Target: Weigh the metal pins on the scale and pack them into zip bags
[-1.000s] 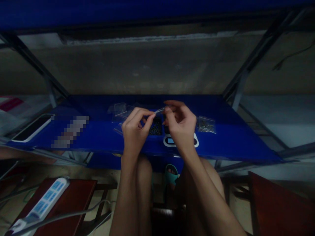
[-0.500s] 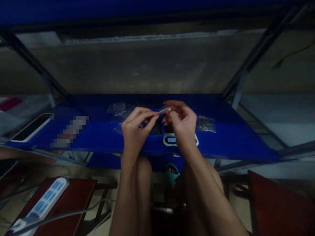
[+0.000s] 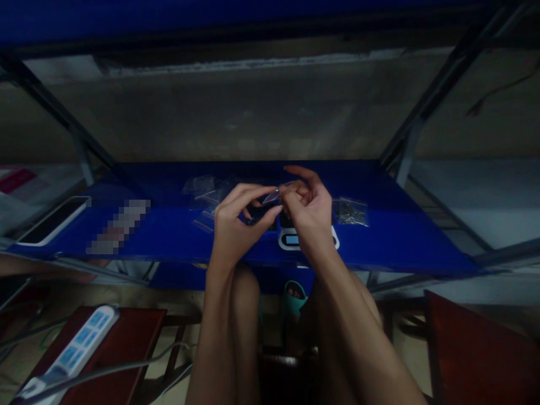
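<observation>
A small clear plastic bag (image 3: 272, 196) is between my two hands above the blue shelf (image 3: 392, 236). My right hand (image 3: 310, 211) has its thumb and fingers closed on the bag, with the index finger raised. Close to the bag's left end, my left hand (image 3: 238, 219) has its thumb and fingertips apart. Under my right hand is a white scale (image 3: 287, 240) with a lit display, partly hidden. A container of small dark parts lies mostly hidden below my left hand. To the right rests a clear bag of small metal parts (image 3: 353, 212).
Several clear bags (image 3: 203, 188) lie left of my hands. A phone (image 3: 54, 220) sits at the shelf's left end, beside a pixelated patch. Metal posts (image 3: 407, 149) flank the shelf. A power strip (image 3: 82, 343) is on a stool at lower left.
My left thumb and fingertips have parted from their pinch on the bag and moved slightly right. My right index finger has lifted and straightened.
</observation>
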Demonstrator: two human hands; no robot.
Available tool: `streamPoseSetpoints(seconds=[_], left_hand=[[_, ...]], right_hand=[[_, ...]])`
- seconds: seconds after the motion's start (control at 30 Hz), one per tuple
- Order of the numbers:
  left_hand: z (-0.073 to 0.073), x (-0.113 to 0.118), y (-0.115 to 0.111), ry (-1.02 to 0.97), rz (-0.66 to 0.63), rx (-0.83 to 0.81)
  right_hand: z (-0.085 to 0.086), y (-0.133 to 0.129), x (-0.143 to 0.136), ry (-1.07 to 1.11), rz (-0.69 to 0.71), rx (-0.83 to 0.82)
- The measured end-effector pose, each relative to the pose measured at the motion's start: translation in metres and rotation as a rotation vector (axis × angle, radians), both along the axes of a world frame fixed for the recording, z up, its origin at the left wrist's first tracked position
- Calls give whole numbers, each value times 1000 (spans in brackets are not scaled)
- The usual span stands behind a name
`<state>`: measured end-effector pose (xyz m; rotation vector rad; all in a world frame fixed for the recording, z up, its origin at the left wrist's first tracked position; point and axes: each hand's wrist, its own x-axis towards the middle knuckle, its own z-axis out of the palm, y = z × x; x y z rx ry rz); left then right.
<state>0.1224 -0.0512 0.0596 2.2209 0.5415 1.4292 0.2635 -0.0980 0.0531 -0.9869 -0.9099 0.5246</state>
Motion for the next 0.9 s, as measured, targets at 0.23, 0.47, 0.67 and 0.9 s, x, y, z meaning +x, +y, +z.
streamPoseSetpoints(seconds=[0.23, 0.47, 0.67, 0.9], left_hand=[[0, 1, 1, -57, -30, -178], [-2, -2, 4, -48, -118, -253], [5, -6, 0, -82, -216, -372], [1, -7, 4, -124, -122, -307]], right_hand=[[7, -4, 4, -70, 66, 9], [7, -5, 3, -84, 217, 35], [16, -14, 5, -52, 292, 16], [12, -18, 15, -179, 279, -51]])
